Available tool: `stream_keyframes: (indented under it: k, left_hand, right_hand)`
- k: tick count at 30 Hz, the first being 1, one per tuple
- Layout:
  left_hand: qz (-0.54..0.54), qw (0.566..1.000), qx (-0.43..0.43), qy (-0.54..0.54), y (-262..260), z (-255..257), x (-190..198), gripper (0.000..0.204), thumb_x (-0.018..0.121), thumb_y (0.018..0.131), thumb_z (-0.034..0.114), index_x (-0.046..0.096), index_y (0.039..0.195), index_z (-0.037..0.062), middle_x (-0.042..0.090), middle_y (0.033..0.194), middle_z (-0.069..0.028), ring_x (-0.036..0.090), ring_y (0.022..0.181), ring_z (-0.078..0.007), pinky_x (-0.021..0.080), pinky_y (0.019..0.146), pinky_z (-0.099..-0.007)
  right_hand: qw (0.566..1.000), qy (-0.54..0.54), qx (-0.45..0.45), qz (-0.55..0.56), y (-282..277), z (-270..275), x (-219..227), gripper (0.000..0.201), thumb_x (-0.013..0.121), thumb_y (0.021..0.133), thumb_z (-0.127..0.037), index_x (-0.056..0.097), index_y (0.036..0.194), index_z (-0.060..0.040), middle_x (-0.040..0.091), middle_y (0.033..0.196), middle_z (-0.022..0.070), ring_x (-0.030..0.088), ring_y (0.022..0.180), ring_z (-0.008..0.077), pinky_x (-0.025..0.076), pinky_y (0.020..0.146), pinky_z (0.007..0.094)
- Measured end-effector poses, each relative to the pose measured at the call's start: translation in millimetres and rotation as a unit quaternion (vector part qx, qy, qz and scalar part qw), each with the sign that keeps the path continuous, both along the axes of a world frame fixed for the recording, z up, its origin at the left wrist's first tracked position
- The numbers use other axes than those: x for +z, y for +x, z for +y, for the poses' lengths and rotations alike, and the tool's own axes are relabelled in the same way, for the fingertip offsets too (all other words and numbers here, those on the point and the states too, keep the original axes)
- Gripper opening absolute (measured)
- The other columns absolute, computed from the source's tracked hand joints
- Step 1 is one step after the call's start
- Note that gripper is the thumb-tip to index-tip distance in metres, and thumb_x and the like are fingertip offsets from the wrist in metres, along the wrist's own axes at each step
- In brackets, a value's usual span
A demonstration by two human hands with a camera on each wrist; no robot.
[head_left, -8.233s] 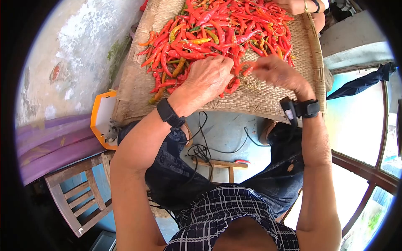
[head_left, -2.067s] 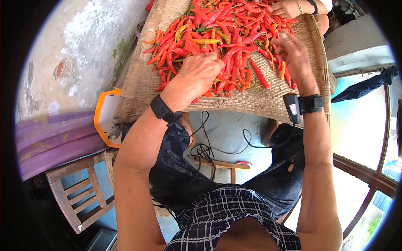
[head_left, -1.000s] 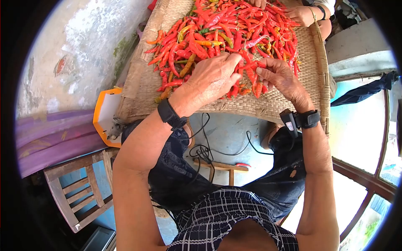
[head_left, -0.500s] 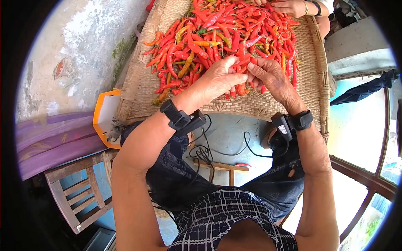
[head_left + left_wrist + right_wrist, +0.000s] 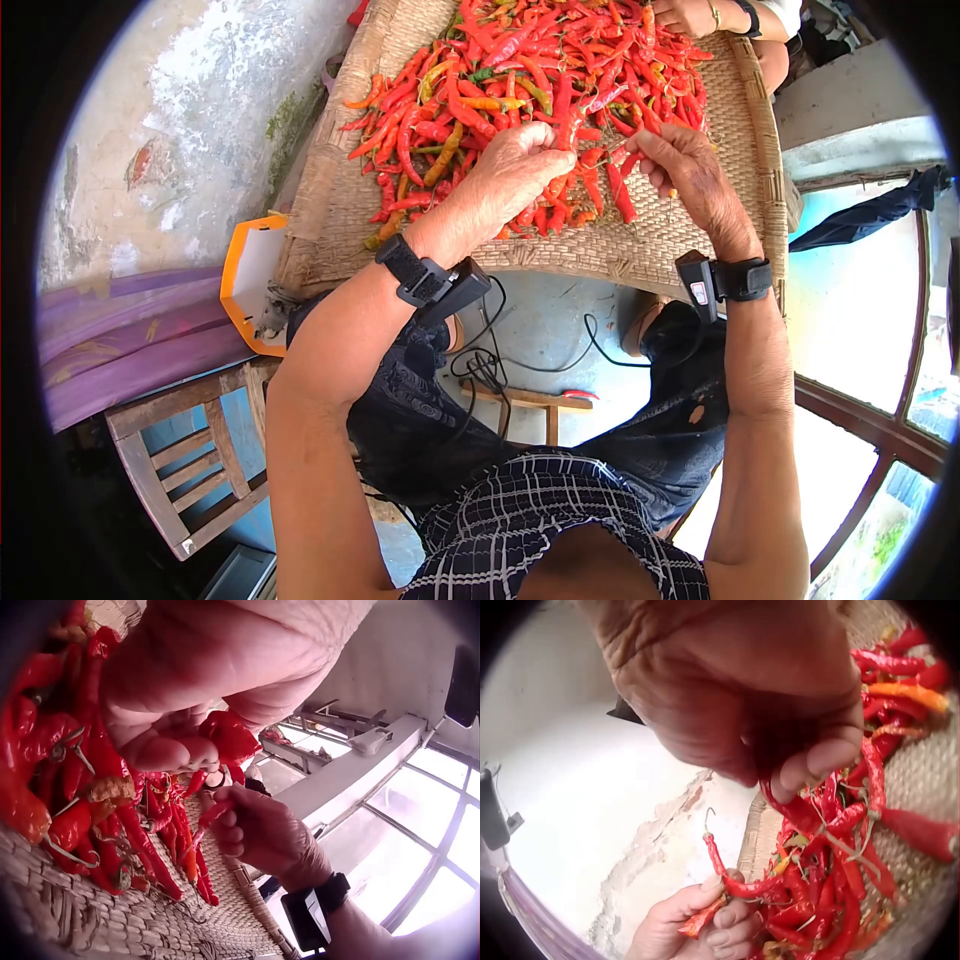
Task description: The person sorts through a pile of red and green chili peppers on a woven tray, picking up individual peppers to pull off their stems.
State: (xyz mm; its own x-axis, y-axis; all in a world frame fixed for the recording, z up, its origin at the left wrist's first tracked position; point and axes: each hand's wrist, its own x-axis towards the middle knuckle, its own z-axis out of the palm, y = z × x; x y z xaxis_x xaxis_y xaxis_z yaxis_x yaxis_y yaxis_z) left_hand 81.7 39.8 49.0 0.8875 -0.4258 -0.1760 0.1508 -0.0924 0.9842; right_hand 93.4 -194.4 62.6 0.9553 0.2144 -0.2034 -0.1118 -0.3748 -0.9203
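Observation:
Red chillies (image 5: pixel 600 50), a few yellow or green, lie heaped on a woven tray (image 5: pixel 325 215). The left hand (image 5: pixel 510 175) pinches red chillies at the heap's near side; one chilli (image 5: pixel 230 738) shows by its curled fingers in the left wrist view, and a curved one (image 5: pixel 715 853) with its stem rises from that hand in the right wrist view. To its right, the right hand (image 5: pixel 692 175) grips a red chilli (image 5: pixel 793 812) between thumb and fingers. The hands are a short gap apart.
Another person's hand (image 5: pixel 690 14) reaches in at the tray's far right. A mottled wall (image 5: pixel 190 130) and orange-edged box (image 5: pixel 250 285) stand left, a wooden chair (image 5: pixel 190 460) lower left. Black cable (image 5: pixel 485 365) hangs below the tray, near a stool (image 5: pixel 530 398).
From half a second ago, the right hand has moved right, away from the left, with a chilli in its fingers. The left hand has shifted slightly left and up. The other person's hand has also moved.

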Motion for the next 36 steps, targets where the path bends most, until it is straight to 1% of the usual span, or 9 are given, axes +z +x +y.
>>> stream_keyframes:
  k: [5,9,11,13,17,23,29,33,36]
  left_hand:
    - [-0.019,0.998,0.004,0.061,1,-1,-5,0.024,0.056,0.091,0.029,0.059,0.092,0.0055,0.05,0.072,0.005,0.044,0.061,-0.0027,0.037,0.05,-0.0207]
    - [-0.046,0.996,-0.002,0.073,2,-4,-10,0.022,0.057,0.091,0.023,0.06,0.092,0.002,0.048,0.07,0.0063,0.041,0.062,-0.0012,0.034,0.05,-0.0215]
    - [-0.066,0.996,0.005,0.053,1,-6,-12,0.021,0.057,0.091,0.022,0.059,0.088,0.0017,0.047,0.069,0.0071,0.039,0.061,-0.0013,0.033,0.051,-0.0219]
    - [-0.089,0.993,-0.01,0.076,0,-5,-10,0.021,0.057,0.091,0.022,0.057,0.084,0.0024,0.045,0.067,0.0073,0.038,0.06,-0.0017,0.031,0.05,-0.0226]
    - [-0.133,0.983,-0.025,0.12,-4,-7,-11,0.024,0.059,0.089,0.024,0.051,0.079,0.0026,0.044,0.063,0.0042,0.04,0.059,-0.0051,0.033,0.05,-0.0273]
    - [-0.137,0.984,-0.046,0.1,-13,-10,-6,0.027,0.059,0.088,0.024,0.052,0.079,0.0002,0.051,0.063,-0.0004,0.046,0.058,-0.0067,0.036,0.05,-0.0281]
    - [-0.146,0.984,-0.042,0.094,-15,-9,-9,0.024,0.058,0.088,0.022,0.051,0.08,0.0003,0.05,0.061,0.0001,0.044,0.056,-0.006,0.036,0.049,-0.0276]
    - [-0.142,0.982,-0.066,0.102,-18,-13,-7,0.024,0.058,0.088,0.021,0.05,0.078,0.0012,0.049,0.06,0.0008,0.043,0.055,-0.0053,0.035,0.048,-0.0271]
    - [-0.13,0.983,-0.085,0.094,-20,-15,-11,0.023,0.058,0.089,0.021,0.05,0.077,0.0022,0.048,0.06,0.0014,0.042,0.055,-0.0046,0.034,0.048,-0.0263]
  right_hand:
    - [0.988,-0.093,0.088,0.089,8,-4,15,0.027,0.057,0.092,-0.03,0.061,0.088,-0.0035,0.058,0.073,-0.0006,0.052,0.062,0.005,0.041,0.053,0.0194]
    - [0.951,0.267,-0.139,-0.065,17,-3,11,0.034,0.053,0.095,-0.022,0.054,0.118,0.003,0.065,0.09,0.0077,0.056,0.068,0.0072,0.046,0.058,0.0206]
    - [0.963,0.178,-0.183,-0.088,21,-11,-1,0.031,0.055,0.094,-0.024,0.057,0.104,0.0044,0.064,0.086,0.0065,0.055,0.064,0.0071,0.045,0.055,0.0207]
    - [0.988,-0.085,-0.027,-0.123,19,-19,-21,0.027,0.06,0.089,-0.025,0.062,0.095,0.0013,0.065,0.076,0.0176,0.062,0.061,0.0241,0.049,0.055,0.0334]
    - [0.896,-0.398,0.09,-0.178,-8,2,-49,0.033,0.07,0.076,-0.032,0.059,0.081,-0.0009,0.063,0.076,0.0237,0.063,0.074,0.0399,0.05,0.064,0.0491]
    - [0.881,-0.425,0.12,-0.171,-5,2,-43,0.019,0.065,0.074,-0.022,0.064,0.084,-0.0053,0.064,0.077,0.0217,0.064,0.076,0.0394,0.051,0.067,0.0485]
    - [0.91,-0.355,0.155,-0.148,3,-31,0,0.011,0.061,0.073,-0.014,0.063,0.076,-0.004,0.061,0.066,0.012,0.059,0.059,0.0248,0.045,0.054,0.0361]
    - [0.937,-0.334,0.087,-0.054,0,-47,24,0.011,0.06,0.071,-0.013,0.063,0.074,-0.0032,0.063,0.071,0.0166,0.06,0.06,0.0332,0.048,0.057,0.0393]
    - [0.927,-0.3,0.012,-0.225,12,-61,7,0.013,0.06,0.079,-0.011,0.065,0.085,-0.001,0.061,0.066,0.0169,0.059,0.057,0.0283,0.045,0.053,0.0356]
